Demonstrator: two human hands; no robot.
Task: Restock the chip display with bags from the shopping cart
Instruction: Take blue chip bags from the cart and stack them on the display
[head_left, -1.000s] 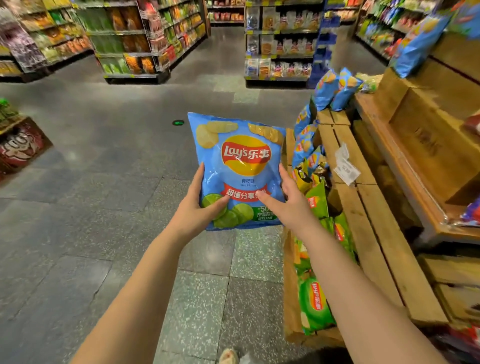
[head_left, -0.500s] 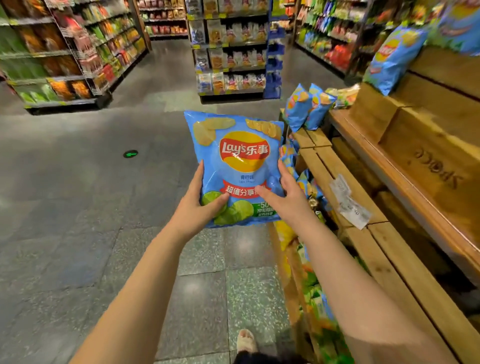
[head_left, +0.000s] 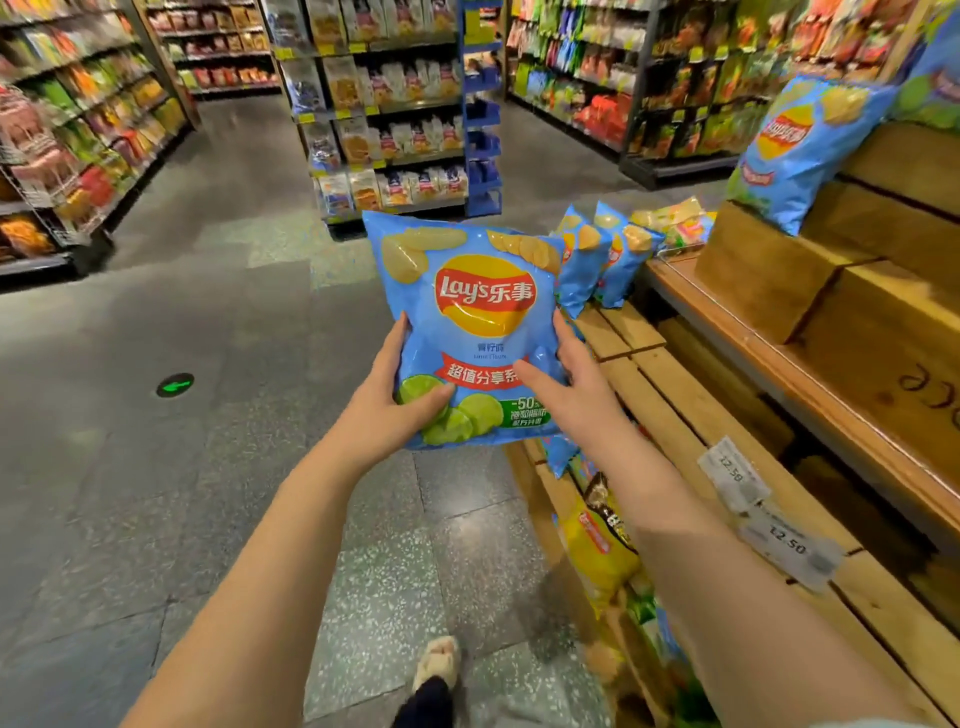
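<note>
I hold a large blue Lay's chip bag upright in front of me, over the aisle floor. My left hand grips its lower left edge, thumb on the front. My right hand grips its lower right edge, thumb across the red banner. The wooden chip display runs along my right. Two small blue bags stand at its far end. Another blue bag leans on the upper wooden crates. Yellow and green bags fill the low trough below my right arm. No shopping cart is in view.
Grey tiled floor stretches to the left and ahead, with a green arrow marker. Snack shelving stands ahead and along both aisles. Price tags lie on the display planks. My foot is below.
I have walked forward along the display; the shelves ahead and the two small blue bags are nearer. Both hands keep the same grip on the bag.
</note>
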